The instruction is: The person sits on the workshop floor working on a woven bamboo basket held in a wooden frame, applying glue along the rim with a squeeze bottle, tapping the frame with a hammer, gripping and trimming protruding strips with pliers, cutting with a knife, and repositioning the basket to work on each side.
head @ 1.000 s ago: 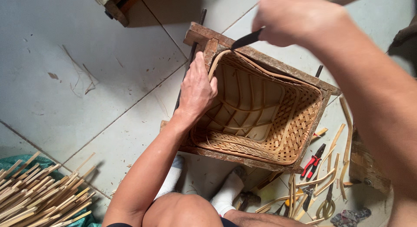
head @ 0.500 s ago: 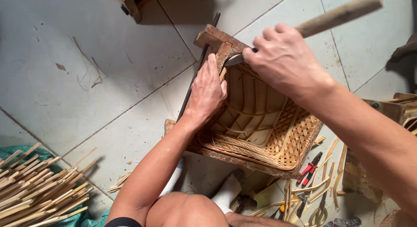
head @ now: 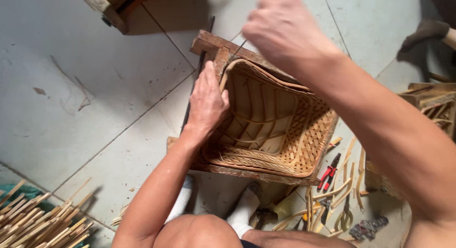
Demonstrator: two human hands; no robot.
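Head view, near edge first: bare knees and 2 white socks (head: 244,207) at the bottom. Pile of pale bamboo strips (head: 35,219) on a green sheet at lower left. Red-handled pliers (head: 328,171) and loose slats scattered at lower right, just beside the basket. Woven basket (head: 275,129) in mid-frame, seated inside a worn wooden frame (head: 209,41) on the grey tiled floor (head: 85,86); tan weave, open top, ribbed inner wall, rim strip curving along the far edge. Left hand (head: 206,103) pressed on the basket's left rim, fingers together and curled over the edge. Right hand (head: 280,32) raised above the far corner, blurred, fist closed on a thin dark tool. Open tile to the left; wooden box (head: 111,5) at top.
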